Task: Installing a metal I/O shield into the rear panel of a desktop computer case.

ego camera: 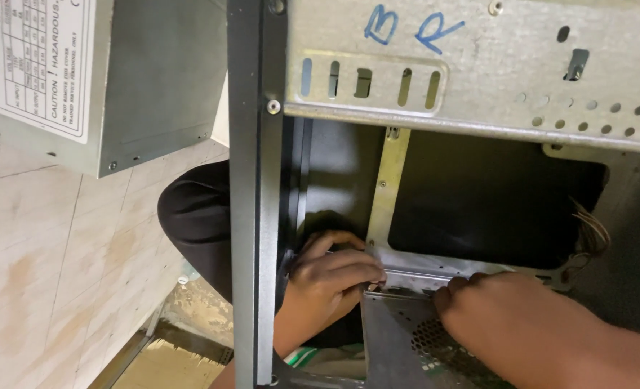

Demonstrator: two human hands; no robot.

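Head view:

- Your left hand [331, 277] is inside the open computer case [256, 187], just past its black front post. The fingers are curled and bear on the edge of a grey metal bracket [399, 268] that runs between your two hands. You appear to grip that edge, but the view does not show whether the fingers close fully round it.
- Your right hand [511, 324] lies just right of the left, apart from it, back of the hand towards the camera. Its fingertips [453, 288] rest at the top edge of a perforated metal plate [421, 346]. Whether they pinch anything cannot be told; the palm side is hidden.
- The perforated plate sits directly under your right hand and below your left, with a round patch of mesh holes beside your right wrist.
- Above both hands stands a pale vertical strip [386, 187] with small screws, and above that a grey drive cage [478, 65] with oblong slots and two blue hand-drawn marks.
- A bundle of wires [594, 234] hangs above and to the right of your right hand, against the dark interior.
- Well up and to the left of your left hand rests a grey power supply box [96, 79]. It carries a white rectangular label [35, 61] with a red and blue logo and a printed table.
- A dark trouser knee [197, 216] shows just left of your left hand, over pale floor tiles [53, 274].
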